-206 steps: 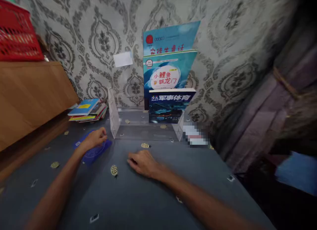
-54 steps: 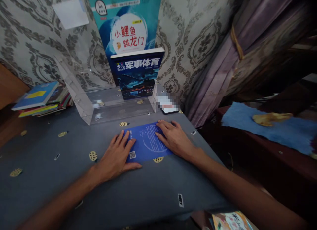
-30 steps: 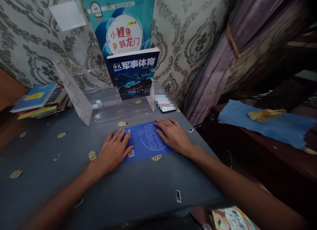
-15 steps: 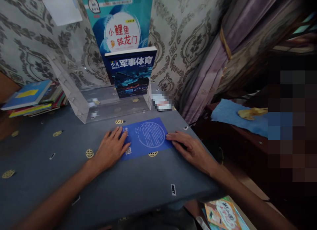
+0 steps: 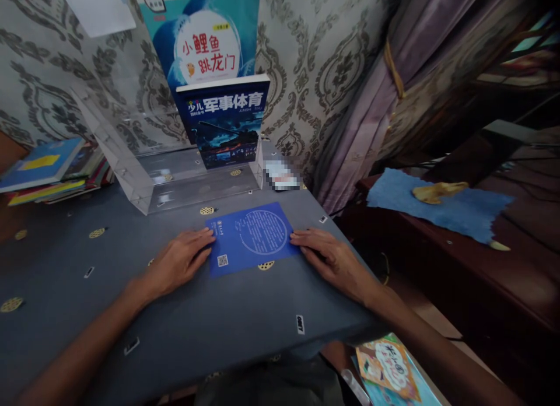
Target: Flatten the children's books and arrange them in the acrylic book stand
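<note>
A blue printed sheet (image 5: 231,249) with a white circle of text and a QR code lies flat on the grey patterned tablecloth (image 5: 210,324). At its left edge is my left hand (image 5: 181,261), palm down, fingers stretched out and fingertips touching the edge or just beside it. My right hand (image 5: 330,259) rests at the opposite edge with its fingers extended and their tips on the sheet's right side. Neither hand is wrapped round anything.
Behind the sheet, a clear acrylic stand (image 5: 131,178) holds a dark blue book (image 5: 227,126), with a teal book (image 5: 207,44) behind it. Stacked books (image 5: 52,167) are at left. A blue cloth (image 5: 394,190) lies on a dark red surface at right. Below the table edge are more books (image 5: 389,365).
My left hand has slid left off the sheet's printed corner, uncovering the small logo there. My right hand stays at the right edge. The view has shifted slightly.
</note>
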